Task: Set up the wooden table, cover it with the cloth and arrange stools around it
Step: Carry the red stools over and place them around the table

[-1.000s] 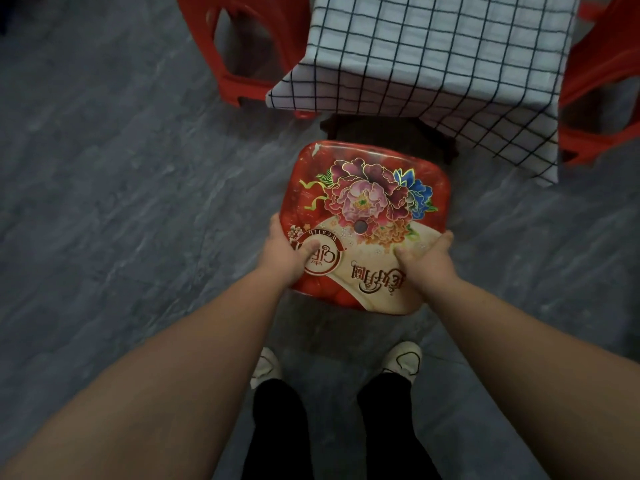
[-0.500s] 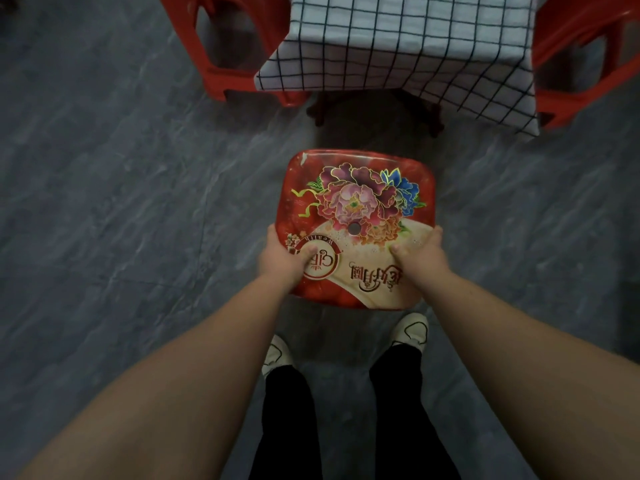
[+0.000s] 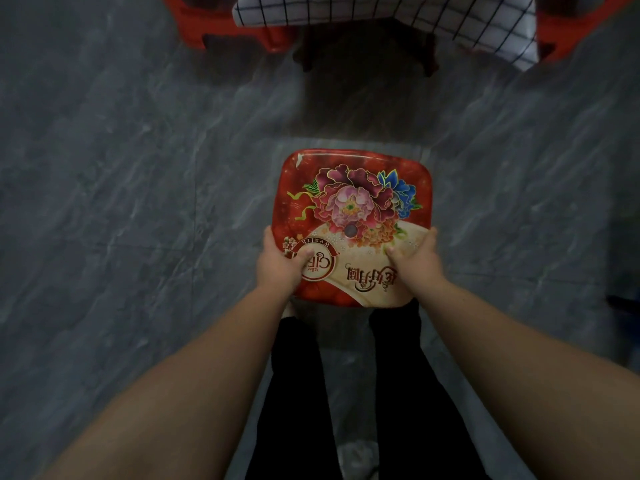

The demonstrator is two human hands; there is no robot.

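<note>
The scene is being lit dimly, and the corners are being darkened. A faint glare is being thrown off the glossy stool seat (image 3: 351,202) near its far left corner. Deep shadow is being cast on the floor (image 3: 363,105) beneath the checked cloth (image 3: 485,26). Lines are being bent at the edges by the wide lens, and detail is being softened by blur.

the stool seat (image 3: 353,188) shows "wealth" on its round badge (image 3: 323,268); "花好月圓" beside it, both upside down.

Both arms stretch forward and down, left hand (image 3: 280,268) and right hand (image 3: 417,263) gripping the stool (image 3: 353,181) (thumbs on top).
</note>
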